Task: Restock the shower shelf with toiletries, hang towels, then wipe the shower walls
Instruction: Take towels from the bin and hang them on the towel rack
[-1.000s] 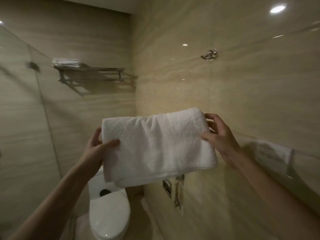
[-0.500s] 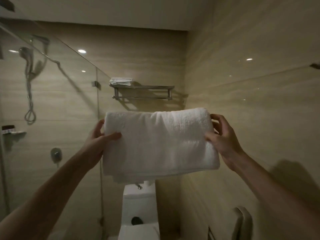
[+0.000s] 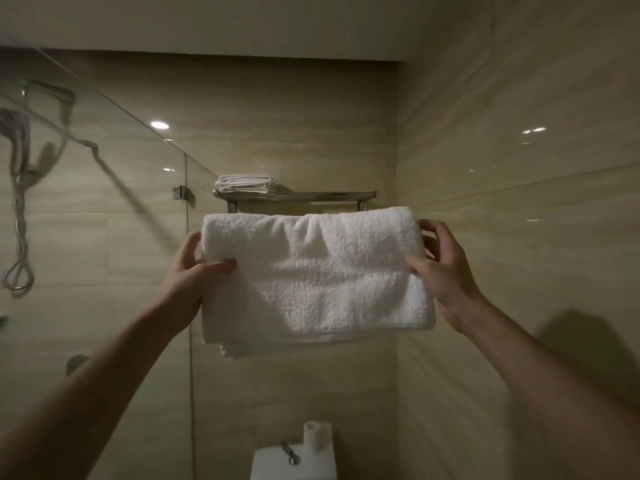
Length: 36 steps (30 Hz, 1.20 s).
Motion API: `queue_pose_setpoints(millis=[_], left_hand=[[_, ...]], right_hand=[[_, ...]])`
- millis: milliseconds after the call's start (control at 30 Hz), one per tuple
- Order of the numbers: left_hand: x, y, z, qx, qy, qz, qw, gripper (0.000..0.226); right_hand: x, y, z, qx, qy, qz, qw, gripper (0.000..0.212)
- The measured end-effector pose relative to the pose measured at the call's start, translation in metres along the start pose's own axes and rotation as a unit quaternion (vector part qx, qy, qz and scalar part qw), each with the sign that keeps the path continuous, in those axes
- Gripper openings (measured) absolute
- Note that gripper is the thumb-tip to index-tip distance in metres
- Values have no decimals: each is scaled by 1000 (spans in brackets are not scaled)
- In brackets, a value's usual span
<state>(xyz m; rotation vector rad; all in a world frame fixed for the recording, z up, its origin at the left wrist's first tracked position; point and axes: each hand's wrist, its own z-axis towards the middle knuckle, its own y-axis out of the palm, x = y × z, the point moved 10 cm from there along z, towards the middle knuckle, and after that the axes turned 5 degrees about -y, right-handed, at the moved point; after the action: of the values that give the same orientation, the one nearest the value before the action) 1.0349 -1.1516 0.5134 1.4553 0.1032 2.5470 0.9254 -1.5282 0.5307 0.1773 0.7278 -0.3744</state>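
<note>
1. step in hand, as i judge it: hanging towels. the thick white folded terry towel (image 3: 315, 275) is held up flat in front of the chrome wall-mounted towel rack (image 3: 346, 195). its top fold overlaps the rack's lower rail in this view; cannot tell whether they touch.
2. a small stack of folded white cloths (image 3: 244, 184) lies on the left end of the rack's top shelf.
3. left hand (image 3: 194, 275): grips the towel's left edge, thumb on the front face, fingers hidden behind.
4. right hand (image 3: 443, 271): pinches the right edge near the top, thumb in front, fingers curled round the back.
5. both arms are stretched up and forward, the forearms rising from the lower corners, and the towel is held roughly level between them.
6. next move, my estimate: lift and push forward to get the towel onto the shelf or over the rail. keep both ends level so the fold stays closed, and stay right of the cloth stack.
7. the clear glass shower partition (image 3: 104, 202) stands to the left; wall wiping looks yet to come.
</note>
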Motion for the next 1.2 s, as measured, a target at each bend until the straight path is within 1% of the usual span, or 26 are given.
queue_pose_setpoints(millis=[133, 200, 267, 367, 533, 600, 700, 733, 867, 933, 1033, 1133, 1200], left_hand=[[-11, 1, 71, 9, 9, 10, 1000, 62], [-13, 6, 106, 1, 19, 15, 1000, 68], [-13, 15, 142, -8, 39, 30, 999, 64], [-3, 27, 196, 5, 79, 53, 995, 54], [22, 56, 278, -11, 141, 88, 986, 61], [25, 66, 311, 7, 147, 96, 984, 61], [20, 78, 359, 54, 155, 95, 982, 46], [16, 81, 374, 71, 154, 93, 981, 44], [-2, 102, 430, 99, 147, 101, 979, 44], [-8, 112, 455, 98, 146, 98, 979, 49], [-15, 116, 489, 128, 142, 106, 976, 64], [-18, 122, 516, 165, 139, 162, 963, 74], [-20, 130, 530, 179, 146, 202, 952, 72]], right_hand=[[30, 14, 56, -10, -15, 8, 1000, 43], [48, 19, 86, -15, -21, 10, 1000, 43], [66, 24, 119, -15, -29, 9, 999, 42], [88, 31, 176, -18, -46, 11, 999, 44], [110, 40, 284, -15, -74, 37, 997, 46], [121, 43, 325, -18, -78, 46, 996, 47], [140, 49, 378, -26, -81, 70, 994, 48], [147, 50, 393, -27, -81, 76, 993, 49], [173, 50, 449, -31, -87, 66, 994, 51], [183, 50, 473, -30, -89, 60, 994, 50], [201, 57, 507, -31, -82, 45, 995, 50], [220, 67, 533, -26, -70, 35, 997, 48], [234, 71, 545, -15, -60, 19, 998, 49]])
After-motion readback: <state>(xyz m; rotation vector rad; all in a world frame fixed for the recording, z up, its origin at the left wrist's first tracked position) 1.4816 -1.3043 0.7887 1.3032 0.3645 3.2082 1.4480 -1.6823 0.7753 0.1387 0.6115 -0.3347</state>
